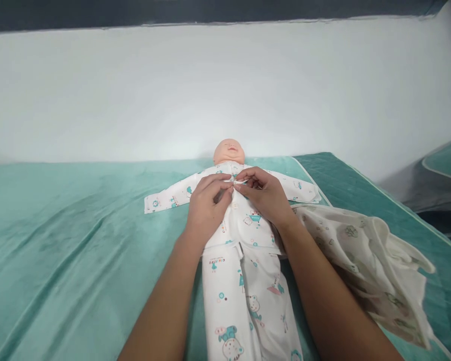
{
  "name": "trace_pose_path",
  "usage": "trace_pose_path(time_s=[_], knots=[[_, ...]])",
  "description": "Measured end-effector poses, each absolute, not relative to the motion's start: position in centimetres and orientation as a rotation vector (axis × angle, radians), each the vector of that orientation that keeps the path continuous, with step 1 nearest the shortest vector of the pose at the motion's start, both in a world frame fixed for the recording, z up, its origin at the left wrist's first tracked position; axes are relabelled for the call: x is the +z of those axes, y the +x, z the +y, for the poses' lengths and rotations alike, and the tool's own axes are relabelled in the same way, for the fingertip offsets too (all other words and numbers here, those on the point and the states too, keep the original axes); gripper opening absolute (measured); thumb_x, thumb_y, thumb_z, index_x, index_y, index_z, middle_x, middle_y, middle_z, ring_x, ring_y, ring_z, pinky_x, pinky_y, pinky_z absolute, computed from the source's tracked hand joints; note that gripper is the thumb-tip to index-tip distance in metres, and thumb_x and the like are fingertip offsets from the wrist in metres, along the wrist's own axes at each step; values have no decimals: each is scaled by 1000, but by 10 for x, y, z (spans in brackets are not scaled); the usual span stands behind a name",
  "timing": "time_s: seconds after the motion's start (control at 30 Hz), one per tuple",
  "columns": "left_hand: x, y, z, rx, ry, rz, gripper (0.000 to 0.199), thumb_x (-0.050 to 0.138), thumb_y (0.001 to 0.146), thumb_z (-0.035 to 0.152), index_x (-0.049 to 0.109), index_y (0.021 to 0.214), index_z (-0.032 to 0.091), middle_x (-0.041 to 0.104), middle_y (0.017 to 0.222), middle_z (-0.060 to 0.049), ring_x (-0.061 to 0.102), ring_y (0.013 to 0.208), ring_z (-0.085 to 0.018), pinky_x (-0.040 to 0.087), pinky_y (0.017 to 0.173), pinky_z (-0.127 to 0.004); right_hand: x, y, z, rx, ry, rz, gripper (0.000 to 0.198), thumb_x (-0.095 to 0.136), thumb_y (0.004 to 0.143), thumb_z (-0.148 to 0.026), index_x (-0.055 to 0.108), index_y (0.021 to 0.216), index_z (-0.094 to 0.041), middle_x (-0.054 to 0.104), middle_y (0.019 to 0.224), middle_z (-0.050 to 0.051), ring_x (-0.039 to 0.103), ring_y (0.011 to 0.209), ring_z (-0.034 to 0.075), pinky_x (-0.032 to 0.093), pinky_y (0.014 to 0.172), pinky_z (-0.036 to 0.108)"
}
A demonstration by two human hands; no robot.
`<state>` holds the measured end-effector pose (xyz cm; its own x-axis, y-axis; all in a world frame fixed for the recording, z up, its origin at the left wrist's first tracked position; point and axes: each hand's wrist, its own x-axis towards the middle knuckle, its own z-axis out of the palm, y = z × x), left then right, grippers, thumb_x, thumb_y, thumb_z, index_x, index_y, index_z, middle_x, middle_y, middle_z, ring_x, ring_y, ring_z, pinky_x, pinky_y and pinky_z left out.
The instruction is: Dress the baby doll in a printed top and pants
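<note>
A baby doll (229, 152) lies on its back, head at the far side, dressed in a white printed baby shirt (253, 220). Both sleeves are spread out sideways. White printed pants (225, 301) cover the lower body and reach toward me. Over the chest, my left hand (211, 198) pinches the shirt's front opening from the left. My right hand (263, 193) pinches the same front edge from the right, its fingertips almost meeting the left ones. A button (235, 205) shows just below the fingers. What exactly lies between the fingertips is partly hidden.
A cream patterned cloth (361, 260) lies crumpled to the right of the doll. Beneath everything is a green bed cover (78, 250) with creases on the left. A darker green quilted sheet (334, 180) shows at the right. The white wall (225, 85) stands behind the doll's head.
</note>
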<state>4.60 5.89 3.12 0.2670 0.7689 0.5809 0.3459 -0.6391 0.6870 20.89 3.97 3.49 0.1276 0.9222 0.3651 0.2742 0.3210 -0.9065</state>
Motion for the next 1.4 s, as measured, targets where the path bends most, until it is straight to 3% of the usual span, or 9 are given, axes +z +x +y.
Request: trace_pose_path(time_s=[0.17,0.33,0.47,0.57,0.67,0.8,1.07,1.4], knots=[[32,45,62,1292,1956,1010,16,63,85,22,68,100,24,69,121,-5,61,118,-21,46,106,-40,35,209,39,704,-1137,-1430,13,66,81,-30,67,90,-22,63,87,-1,47,71,12,38,68,28],[44,29,58,1051,1932,928,8,64,87,28,71,92,27,60,138,-2,51,133,-24,41,112,-43,43,210,35,643,-1207,-1527,17,59,88,-37,63,81,-22,55,79,-1,45,69,13,38,66,28],[55,15,54,762,2059,828,11,64,87,34,73,92,30,43,154,1,43,140,-30,51,101,-45,55,212,26,643,-1256,-1653,29,60,88,-41,56,68,-21,53,81,0,44,67,13,37,60,28],[57,11,54,681,2113,764,12,65,86,35,72,96,32,37,158,3,34,146,-31,56,93,-42,61,211,19,739,-1342,-1684,30,57,90,-41,55,68,-21,48,66,-3,41,58,11,31,53,28],[56,12,55,693,2151,760,10,63,89,34,71,93,31,37,158,4,32,147,-29,50,103,-45,66,210,14,772,-1414,-1730,28,56,90,-43,58,72,-22,40,55,-6,35,52,11,24,50,27],[54,13,57,701,2173,765,14,58,92,36,72,95,31,39,157,4,33,147,-27,38,116,-50,71,211,10,818,-1392,-1769,26,57,88,-45,59,75,-22,42,57,-6,35,53,10,22,49,26],[50,14,61,743,2142,773,18,59,92,39,76,95,34,44,154,4,35,146,-27,33,119,-52,70,214,10,901,-1342,-1682,11,57,84,-33,61,82,-23,52,64,-4,44,57,12,32,51,24],[50,15,61,726,2149,776,13,60,91,38,71,89,30,41,156,3,34,147,-27,32,119,-52,70,208,11,796,-1457,-1668,9,55,82,-28,61,77,-24,44,55,-6,34,50,10,26,46,25]])
